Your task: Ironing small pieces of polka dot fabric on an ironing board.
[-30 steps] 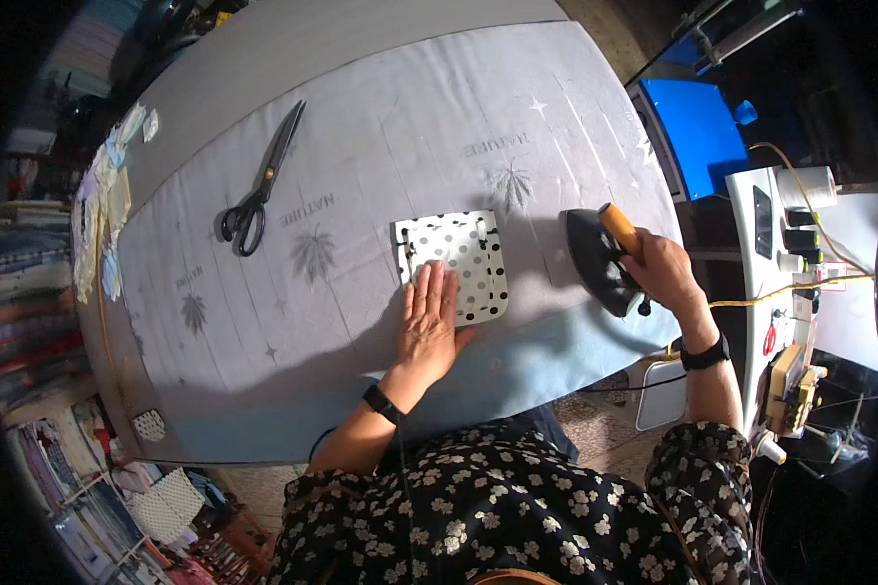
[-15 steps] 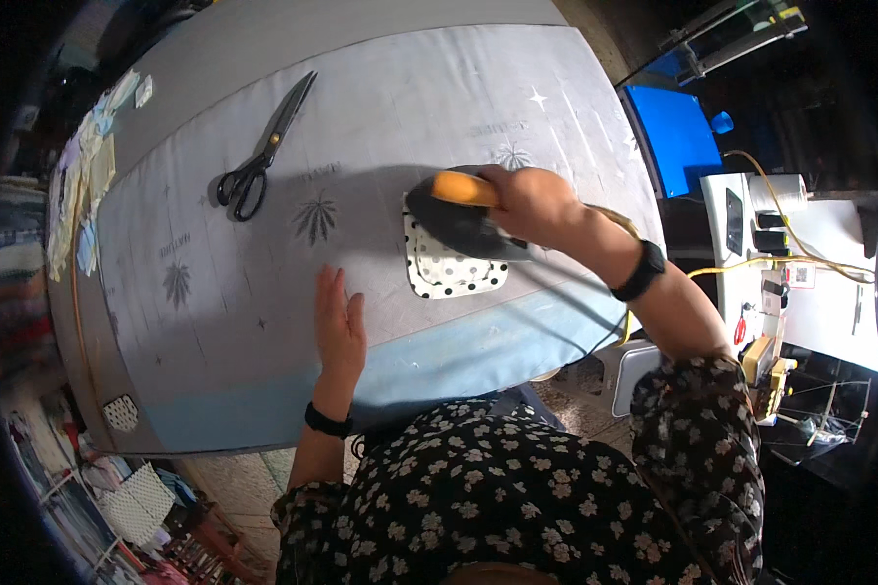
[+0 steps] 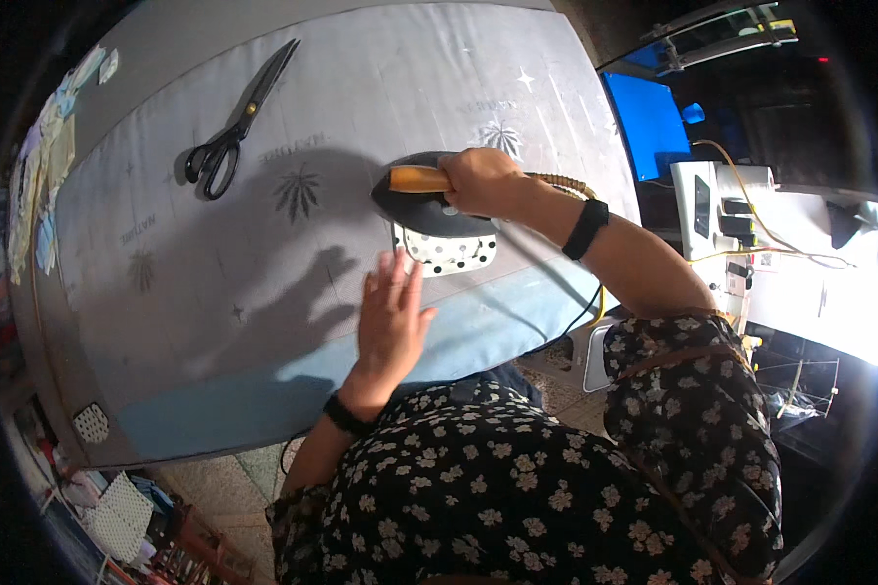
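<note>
My right hand [image 3: 486,183] is wrapped round the orange handle of a dark clothes iron [image 3: 418,210]. Beneath the iron lies a white fabric piece with black dots [image 3: 458,255]; its upper part is hidden by the iron. Whether the soleplate presses on the cloth or hovers just over it, I cannot tell. My left hand [image 3: 392,317] is open, fingers stretched out, at the lower left corner of the dotted piece and holding nothing. A cord [image 3: 561,183] runs from the iron past my right wrist.
Black-handled scissors [image 3: 226,146] lie on the grey cloth-covered table [image 3: 215,283], far left. A small dotted piece [image 3: 92,423] rests at the near left corner. Fabric scraps [image 3: 54,166] line the left edge. A blue box [image 3: 646,127] and a white sewing machine [image 3: 695,210] stand at right.
The iron in my right hand has shifted left across the dotted piece. My left hand has moved right, close to that piece. The whole view has shifted slightly.
</note>
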Tool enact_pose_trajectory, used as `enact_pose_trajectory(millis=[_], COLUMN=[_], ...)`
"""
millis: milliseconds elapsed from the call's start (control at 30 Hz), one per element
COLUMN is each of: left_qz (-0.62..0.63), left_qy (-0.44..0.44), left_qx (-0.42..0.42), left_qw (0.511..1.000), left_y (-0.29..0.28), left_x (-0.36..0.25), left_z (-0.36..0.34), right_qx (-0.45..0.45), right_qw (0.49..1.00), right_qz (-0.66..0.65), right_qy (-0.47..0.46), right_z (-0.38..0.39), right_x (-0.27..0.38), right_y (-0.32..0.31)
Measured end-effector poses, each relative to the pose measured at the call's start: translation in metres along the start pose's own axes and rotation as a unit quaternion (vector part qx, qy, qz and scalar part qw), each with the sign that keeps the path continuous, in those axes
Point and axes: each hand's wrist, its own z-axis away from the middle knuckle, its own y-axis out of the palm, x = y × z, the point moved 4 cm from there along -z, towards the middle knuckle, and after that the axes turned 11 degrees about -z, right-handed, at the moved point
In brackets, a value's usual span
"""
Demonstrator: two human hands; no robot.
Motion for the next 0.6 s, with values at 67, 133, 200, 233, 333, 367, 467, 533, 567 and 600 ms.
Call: enact_pose_trajectory(millis=[67,133,200,233,333,367,467,533,567,600], left_qz=[0.016,-0.028,-0.066,-0.044,-0.048,-0.051,-0.023,-0.006,0.014,0.014], left_qy=[0.037,0.096,0.171,0.193,0.122,0.122,0.119,0.126,0.134,0.135], left_qx=[0.062,0.073,0.091,0.078,0.124,0.11,0.105,0.087,0.068,0.067], left_qw=[0.997,0.992,0.979,0.977,0.983,0.985,0.987,0.988,0.989,0.988], left_y=[0.019,0.05,0.074,0.073,0.077,0.079,0.078,0.072,0.066,0.06], left_x=[-0.019,-0.031,-0.045,-0.053,-0.059,-0.059,-0.059,-0.059,-0.06,-0.058], left_z=[-0.017,-0.024,-0.027,-0.029,-0.033,-0.032,-0.029,-0.023,-0.019,-0.012], right_qx=[-0.002,-0.008,-0.021,-0.034,-0.042,-0.044,-0.09,-0.09,-0.091,-0.102], right_qw=[1.0,0.999,0.999,0.999,0.999,0.999,0.996,0.994,0.994,0.99], right_qz=[0.0,0.007,0.003,0.001,0.004,0.002,-0.004,-0.063,-0.062,-0.091], right_qy=[0.013,-0.042,-0.035,-0.025,-0.014,-0.014,0.008,0.016,0.017,-0.021], right_z=[0.002,0.003,-0.001,-0.001,-0.001,-0.001,-0.001,0.002,0.009,0.02], right_x=[0.0,0.001,-0.002,-0.003,-0.005,-0.005,-0.005,-0.009,-0.013,-0.015], right_y=[-0.003,-0.004,0.003,0.003,0.005,0.006,0.005,0.0,-0.003,-0.006])
